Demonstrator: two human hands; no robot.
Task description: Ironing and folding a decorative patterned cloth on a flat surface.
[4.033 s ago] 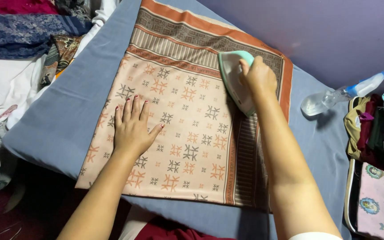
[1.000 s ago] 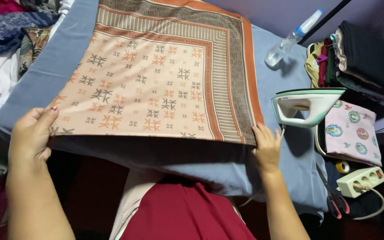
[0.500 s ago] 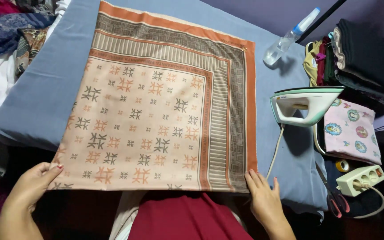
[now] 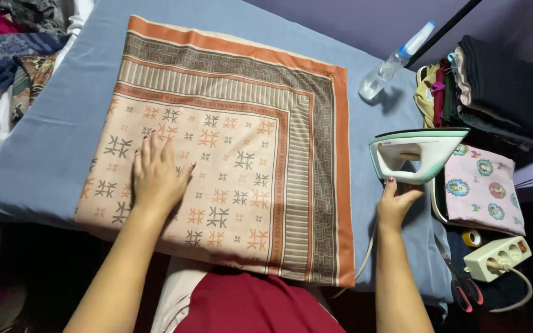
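My left hand (image 4: 155,176) flat, fingers spread, palm down on patterned scarf (image 4: 229,154), lower-left part. Scarf spread square on blue ironing pad (image 4: 50,142), orange border at top and right. My right hand (image 4: 396,203) off scarf, just beside its right edge, fingers reaching up to base of mint-white iron (image 4: 414,154); grip not closed. Iron stands on heel on pad. Spray bottle (image 4: 393,61) lies beyond it. Folded clothes stack (image 4: 495,92) and power strip (image 4: 495,259) at right.

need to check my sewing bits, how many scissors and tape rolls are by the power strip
2: one pair of red-handled scissors at the board's edge left of the white power strip, and one tape roll just above it. More may be hidden.
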